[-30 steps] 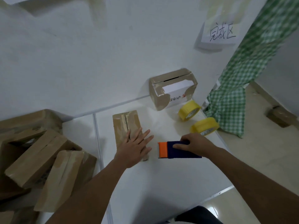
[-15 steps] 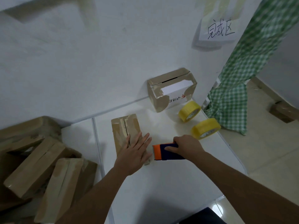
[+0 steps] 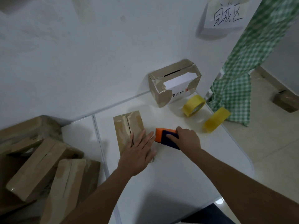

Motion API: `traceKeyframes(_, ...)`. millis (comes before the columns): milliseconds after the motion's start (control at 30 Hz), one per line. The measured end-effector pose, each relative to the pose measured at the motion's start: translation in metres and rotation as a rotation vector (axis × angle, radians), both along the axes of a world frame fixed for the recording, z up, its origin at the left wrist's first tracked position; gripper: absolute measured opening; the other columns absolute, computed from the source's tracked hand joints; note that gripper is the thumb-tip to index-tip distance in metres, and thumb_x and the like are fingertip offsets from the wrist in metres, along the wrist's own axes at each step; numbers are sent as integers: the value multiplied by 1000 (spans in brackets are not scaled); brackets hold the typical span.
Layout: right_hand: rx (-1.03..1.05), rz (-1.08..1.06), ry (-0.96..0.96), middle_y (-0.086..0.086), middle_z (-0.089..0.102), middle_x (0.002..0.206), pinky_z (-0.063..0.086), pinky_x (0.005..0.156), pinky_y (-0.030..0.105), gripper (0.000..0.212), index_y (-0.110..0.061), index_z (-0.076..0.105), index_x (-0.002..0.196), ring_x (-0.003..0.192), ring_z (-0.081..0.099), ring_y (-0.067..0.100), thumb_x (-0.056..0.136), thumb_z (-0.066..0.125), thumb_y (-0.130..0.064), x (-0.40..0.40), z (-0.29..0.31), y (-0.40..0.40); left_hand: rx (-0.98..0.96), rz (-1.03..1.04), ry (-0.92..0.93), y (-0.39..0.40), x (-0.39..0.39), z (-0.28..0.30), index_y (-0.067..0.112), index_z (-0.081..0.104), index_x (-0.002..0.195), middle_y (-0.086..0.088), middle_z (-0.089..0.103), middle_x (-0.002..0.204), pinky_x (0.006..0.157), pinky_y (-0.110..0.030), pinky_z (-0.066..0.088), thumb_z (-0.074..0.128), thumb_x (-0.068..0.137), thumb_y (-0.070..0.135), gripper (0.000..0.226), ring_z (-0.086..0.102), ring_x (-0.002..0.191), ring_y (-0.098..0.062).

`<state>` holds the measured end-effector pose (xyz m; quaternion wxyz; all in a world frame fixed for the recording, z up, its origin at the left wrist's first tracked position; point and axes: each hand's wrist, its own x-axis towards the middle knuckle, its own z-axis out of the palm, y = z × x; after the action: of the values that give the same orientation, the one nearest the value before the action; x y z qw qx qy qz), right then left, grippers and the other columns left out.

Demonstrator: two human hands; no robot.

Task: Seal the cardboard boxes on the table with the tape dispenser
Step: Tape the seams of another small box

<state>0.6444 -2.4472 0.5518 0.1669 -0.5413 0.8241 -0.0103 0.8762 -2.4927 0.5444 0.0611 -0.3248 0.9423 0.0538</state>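
Note:
A narrow cardboard box (image 3: 127, 125) lies on the white table (image 3: 178, 175), its top flaps meeting along a dark seam. My left hand (image 3: 138, 153) presses flat on the box's near end with straight fingers. My right hand (image 3: 186, 139) grips a blue tape dispenser with an orange front (image 3: 163, 136). The orange end sits right beside the box's right edge, near my left fingertips. Whether tape touches the box, I cannot tell.
A taped box (image 3: 174, 83) stands at the wall with two yellow tape rolls (image 3: 193, 105) (image 3: 216, 119) beside it. Several cardboard boxes (image 3: 42, 167) are piled at the left. A green checked cloth (image 3: 239, 88) hangs at the table's right edge.
My right hand has slid the dispenser leftward until its orange end reaches the box's right side. My left hand has stayed on the box.

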Motion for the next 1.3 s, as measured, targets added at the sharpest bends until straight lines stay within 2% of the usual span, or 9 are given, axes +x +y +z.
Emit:
traceKeyframes(300,-101,-61,-235,3,54,117,38,90,28,42,-12,55,119,111,51,24,92,59,-44,44,-44,45,15,-3,12,-1,1,2,23,28,155,7,21,163,119,-56,19,14,105,52,60,11,152,-19)
traceKeyframes(433,-238,-229,-783,1,61,118,42,83,12,30,-16,55,128,103,59,16,99,48,-13,58,-28,51,25,2,-8,-1,2,5,25,27,156,10,20,163,119,-55,18,7,106,48,59,10,152,-18)
traceKeyframes(500,-92,-346,-1130,1,64,121,52,89,26,37,-22,52,133,104,63,16,98,49,-10,66,-21,52,34,-18,-25,-2,4,7,28,23,156,13,15,163,120,-53,13,2,105,46,59,4,152,-16)
traceKeyframes(600,1,-485,-1304,3,72,105,55,83,29,20,-22,63,115,96,69,18,97,54,-25,73,-9,58,73,-51,-16,-3,10,11,36,15,157,22,5,162,122,-48,-2,-2,103,46,58,-10,151,-9)
traceKeyframes(667,-14,-594,-1371,10,74,93,53,77,29,37,-14,67,106,89,71,24,102,42,-42,75,-4,62,135,-62,12,1,16,13,39,15,156,25,3,161,121,-44,-9,2,104,46,54,-14,149,-3)
traceKeyframes(767,-18,-540,-1365,12,75,88,52,76,30,49,-12,70,100,84,71,24,99,43,-52,76,1,73,330,-16,183,6,20,16,38,24,154,26,11,161,121,-36,-13,11,105,42,51,-7,148,6)
traceKeyframes(900,-118,-355,-1188,4,74,77,50,70,25,17,-9,68,85,72,67,13,94,62,-23,79,-4,86,448,72,436,2,29,22,24,43,145,17,25,157,122,-29,-2,28,108,30,41,17,145,7)
traceKeyframes(1133,-202,-363,-1129,2,66,64,45,60,14,17,-2,66,81,58,57,6,93,63,-14,85,5,88,163,-75,148,13,62,4,25,11,158,12,2,165,122,-44,-10,20,101,60,67,-10,150,-3)
traceKeyframes(1300,-240,-317,-1123,1,63,63,45,61,13,17,-5,63,78,59,56,7,93,62,-12,83,13,91,102,-114,110,13,60,1,23,5,156,6,3,165,121,-49,-5,19,95,68,76,-3,152,-15)
